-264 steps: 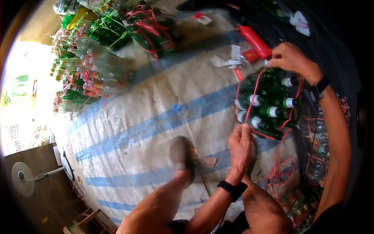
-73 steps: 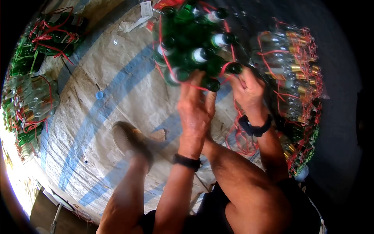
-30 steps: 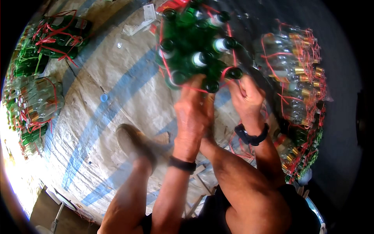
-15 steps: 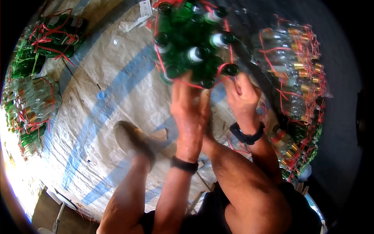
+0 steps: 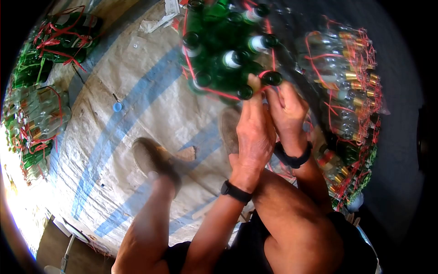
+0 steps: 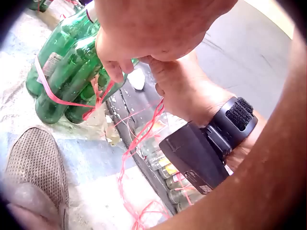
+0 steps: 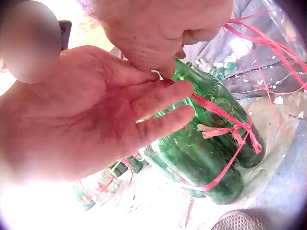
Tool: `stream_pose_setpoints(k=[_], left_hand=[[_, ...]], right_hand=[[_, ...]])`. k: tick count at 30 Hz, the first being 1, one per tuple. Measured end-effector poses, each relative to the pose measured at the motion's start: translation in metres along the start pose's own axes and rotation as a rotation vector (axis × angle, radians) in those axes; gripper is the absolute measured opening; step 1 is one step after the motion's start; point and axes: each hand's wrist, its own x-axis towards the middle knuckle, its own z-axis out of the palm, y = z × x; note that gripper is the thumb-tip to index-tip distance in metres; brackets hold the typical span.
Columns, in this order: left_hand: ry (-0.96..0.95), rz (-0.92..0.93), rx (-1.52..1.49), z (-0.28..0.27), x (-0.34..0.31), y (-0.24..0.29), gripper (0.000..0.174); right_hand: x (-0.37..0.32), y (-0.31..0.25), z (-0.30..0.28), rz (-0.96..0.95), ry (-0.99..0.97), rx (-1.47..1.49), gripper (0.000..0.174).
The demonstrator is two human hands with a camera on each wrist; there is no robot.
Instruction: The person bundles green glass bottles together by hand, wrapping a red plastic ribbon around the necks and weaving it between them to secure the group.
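Dark green bottles (image 5: pixel 223 50) stand bundled in red string (image 5: pixel 194 68), necks toward the head camera. My right hand (image 5: pixel 289 112) is curled beside a bottle neck at the bundle's near right corner, gripping red string that trails down from the fist in the left wrist view. Close against it, my left hand (image 5: pixel 255 132) pinches at the string with thumb and forefinger, partly hidden behind the right fingers. Two of its other fingers lie nearly straight in the right wrist view, over string (image 7: pixel 216 108) leading to a knot (image 7: pixel 237 132) on the bottles' side.
Clear bottles (image 5: pixel 337 91) tied with red string lie at the right. More bundles (image 5: pixel 45 114) stand at the left. Below the bundle are my shoes (image 5: pixel 153 160), a blue cap (image 5: pixel 118 107) and a brown scrap (image 5: pixel 186 154) on the striped sheet (image 5: pixel 150 105).
My left hand has left the bundle's near underside and moved right, up against the right hand. The right hand has barely moved. Earlier, the bundle lay farther right in view with the hands apart.
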Motion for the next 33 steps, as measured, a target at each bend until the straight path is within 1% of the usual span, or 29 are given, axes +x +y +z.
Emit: stream_pose_setpoints(k=[3, 5, 7, 9, 12, 14, 15, 17, 19, 21, 23, 24, 25, 28, 29, 30, 32, 33], left_hand=[[0.011, 0.036, -0.016, 0.002, 0.003, -0.007, 0.056], [0.022, 0.019, -0.035, 0.006, 0.004, -0.006, 0.056], [0.031, 0.001, -0.054, 0.010, 0.004, -0.008, 0.057], [0.083, 0.055, -0.055, 0.015, 0.005, -0.012, 0.056], [0.087, 0.083, -0.037, 0.017, 0.005, -0.016, 0.055], [0.087, 0.085, -0.042, 0.017, 0.006, -0.016, 0.055], [0.081, 0.090, -0.041, 0.018, 0.006, -0.017, 0.056], [0.078, 0.069, -0.068, 0.018, 0.007, -0.017, 0.058], [0.073, 0.045, -0.097, 0.020, 0.006, -0.018, 0.060], [0.063, 0.036, -0.095, 0.021, 0.008, -0.017, 0.067], [0.052, 0.005, -0.121, 0.021, 0.007, -0.015, 0.070], [0.037, -0.027, -0.144, 0.021, 0.006, -0.014, 0.073], [0.041, -0.029, -0.144, 0.022, 0.006, -0.015, 0.073], [0.036, -0.009, -0.143, 0.026, 0.009, -0.018, 0.076], [0.055, 0.030, -0.126, 0.027, 0.011, -0.018, 0.076], [0.074, 0.069, -0.108, 0.028, 0.015, -0.017, 0.075], [0.112, 0.145, -0.070, 0.030, 0.021, -0.015, 0.075], [0.130, 0.181, -0.050, 0.031, 0.021, -0.016, 0.074]], right_hand=[[-0.001, 0.000, -0.004, -0.007, -0.033, -0.005, 0.010], [0.001, 0.000, -0.007, -0.075, -0.038, -0.010, 0.010], [0.001, -0.001, -0.010, -0.093, -0.033, -0.003, 0.012], [0.003, -0.001, -0.013, -0.117, -0.029, 0.004, 0.014], [0.004, -0.004, -0.023, -0.163, -0.057, -0.030, 0.016], [0.003, -0.010, -0.033, -0.172, -0.132, -0.121, 0.017], [0.002, -0.012, -0.036, -0.175, -0.136, -0.122, 0.017], [0.000, -0.015, -0.043, -0.197, -0.210, -0.174, 0.018], [0.001, -0.018, -0.046, -0.222, -0.233, -0.170, 0.018], [0.007, -0.024, -0.050, -0.252, -0.252, -0.164, 0.017], [0.014, -0.033, -0.055, -0.306, -0.336, -0.166, 0.013], [0.019, -0.035, -0.057, -0.308, -0.340, -0.166, 0.013], [0.025, -0.035, -0.058, -0.356, -0.394, -0.190, 0.012], [0.044, -0.042, -0.062, -0.459, -0.498, -0.242, 0.014], [0.052, -0.045, -0.063, -0.513, -0.544, -0.270, 0.015], [0.060, -0.048, -0.064, -0.517, -0.546, -0.270, 0.015], [0.076, -0.052, -0.065, -0.628, -0.675, -0.313, 0.016], [0.083, -0.054, -0.064, -0.629, -0.678, -0.312, 0.016]])
